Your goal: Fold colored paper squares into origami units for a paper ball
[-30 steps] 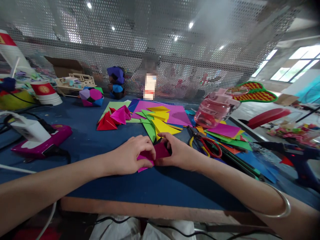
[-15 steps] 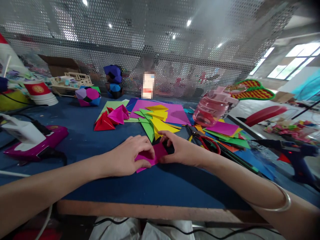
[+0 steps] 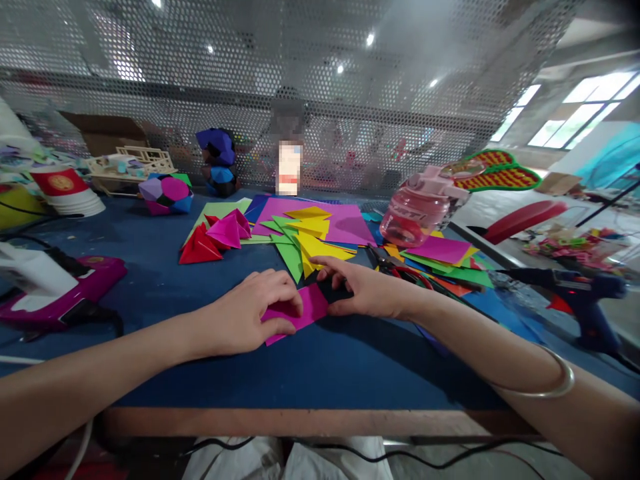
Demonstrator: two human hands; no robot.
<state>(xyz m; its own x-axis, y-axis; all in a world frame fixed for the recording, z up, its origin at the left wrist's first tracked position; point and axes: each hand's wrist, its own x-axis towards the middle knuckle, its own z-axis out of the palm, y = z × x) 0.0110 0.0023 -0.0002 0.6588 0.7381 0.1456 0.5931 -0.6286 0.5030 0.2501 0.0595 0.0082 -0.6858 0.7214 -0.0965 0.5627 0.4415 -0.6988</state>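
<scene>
Head: hands (image 3: 253,310) (image 3: 375,290) at magenta paper (image 3: 313,303); cups (image 3: 65,192) nested, bottle (image 3: 414,212) lidded.

Plain magenta paper (image 3: 313,305), blue tabletop (image 3: 200,380)

The table (image 3: 325,380) is blue with a brown front edge (image 3: 320,421). Resting directly on it: power strip (image 3: 99,285), left; cups (image 3: 65,190) and ball (image 3: 165,193), left rear; red folded piece (image 3: 200,245), left of centre; sheets (image 3: 350,223), centre rear; bottle (image 3: 415,217), right rear; pink paper (image 3: 314,304), front centre.
</scene>
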